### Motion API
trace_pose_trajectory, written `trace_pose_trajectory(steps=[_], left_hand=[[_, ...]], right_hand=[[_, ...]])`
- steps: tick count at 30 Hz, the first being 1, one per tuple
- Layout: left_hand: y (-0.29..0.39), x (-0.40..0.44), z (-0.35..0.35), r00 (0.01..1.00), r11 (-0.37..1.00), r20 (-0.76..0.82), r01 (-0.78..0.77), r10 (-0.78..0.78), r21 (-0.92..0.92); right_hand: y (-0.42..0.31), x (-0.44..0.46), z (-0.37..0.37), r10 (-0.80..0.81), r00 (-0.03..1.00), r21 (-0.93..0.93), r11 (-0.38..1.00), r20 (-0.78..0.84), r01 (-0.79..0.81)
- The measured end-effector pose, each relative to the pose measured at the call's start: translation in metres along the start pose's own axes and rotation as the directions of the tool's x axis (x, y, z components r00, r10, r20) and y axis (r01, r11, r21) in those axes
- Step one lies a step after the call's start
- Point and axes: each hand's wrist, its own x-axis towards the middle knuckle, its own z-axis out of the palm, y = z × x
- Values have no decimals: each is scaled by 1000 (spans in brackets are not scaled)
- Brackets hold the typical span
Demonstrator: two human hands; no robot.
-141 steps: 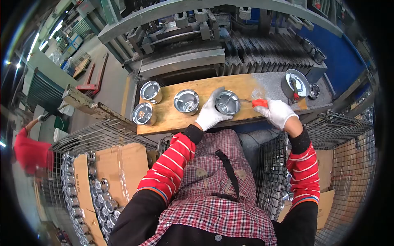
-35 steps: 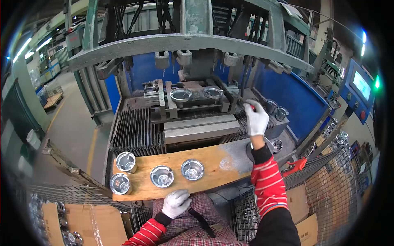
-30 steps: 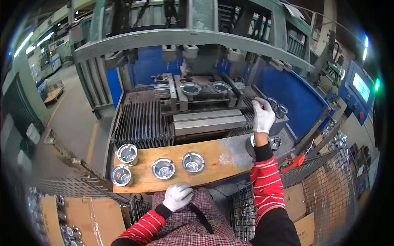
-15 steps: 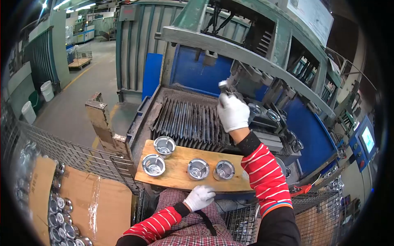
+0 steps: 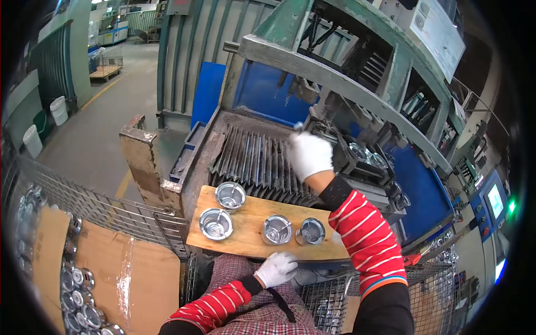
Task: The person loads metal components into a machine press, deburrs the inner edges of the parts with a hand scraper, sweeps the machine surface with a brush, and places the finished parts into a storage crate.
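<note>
My right hand (image 5: 310, 155), in a white glove and smeared by motion, is raised over the machine's ribbed bed cover. A small shiny metal piece (image 5: 298, 127) sticks up from its closed fingers; its kind is too blurred to make out. Low over my lap, my gloved left hand (image 5: 277, 269) is loosely curled near the front edge of a wooden board (image 5: 254, 226), with nothing visible in it. Two metal cups (image 5: 215, 224) (image 5: 230, 196) stand at the board's left. Another metal cup (image 5: 277, 229) stands near the middle, and a tilted metal cup (image 5: 310, 231) is to its right.
The ribbed bed cover (image 5: 254, 159) lies behind the board. Metal parts (image 5: 368, 155) sit in the machine's fixture under a heavy grey beam (image 5: 335, 72). At left, a wire cage (image 5: 106, 206) holds cardboard and several metal parts. A control panel (image 5: 494, 201) stands far right.
My right hand has shifted slightly left and down with the metal piece. The cup at the right of the board now leans more. The view has turned a little; my left hand stays low.
</note>
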Motion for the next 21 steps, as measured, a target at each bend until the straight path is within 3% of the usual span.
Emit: trace_pose_trajectory(steps=[1,3,4,5,6,7,9,11,12,13,14,15,16,18,21], left_hand=[[-1,-2,-1,1000,1000,-11,-12,12,-8],[-2,-4,2,1000,999,11,-2,2,-33],[-5,-3,1,1000,999,19,-1,2,-42],[-4,-3,-2,1000,999,14,5,-5,-40],[-2,-2,-5,1000,999,6,12,-12,-42],[1,0,-5,1000,999,-8,18,-18,-45],[1,-3,-2,1000,999,2,16,-16,-37],[-3,1,1,1000,1000,0,-1,1,-23],[-4,2,2,1000,1000,3,-9,9,-18],[-3,-1,3,1000,1000,22,-17,18,-16],[-2,0,4,1000,1000,26,5,-4,-8],[0,4,-1,1000,999,7,-29,29,-22],[0,7,-4,999,999,22,-32,33,-21],[3,7,-4,999,999,47,-22,24,-27],[3,8,-2,999,1000,41,6,-4,-29]], right_hand=[[4,6,2,120,991,134,985,-55,-112],[39,17,52,531,834,587,726,-149,-358],[51,19,62,662,748,838,378,53,-394],[54,20,63,689,661,927,-41,297,-374],[54,17,65,685,567,878,-243,457,-412],[53,8,66,657,576,873,-343,486,-345],[51,-23,50,565,685,887,-325,460,-328],[35,-55,22,529,734,883,-66,426,-465],[29,-62,25,480,786,890,20,391,-456],[20,-64,32,469,867,852,372,170,-369],[9,-56,28,373,926,807,531,52,-259],[-5,-45,19,243,969,617,770,-52,-160],[-22,-25,-1,119,991,407,904,53,-131],[-24,-2,39,-168,972,217,955,-162,201],[-21,3,50,-203,971,116,969,-127,218]])
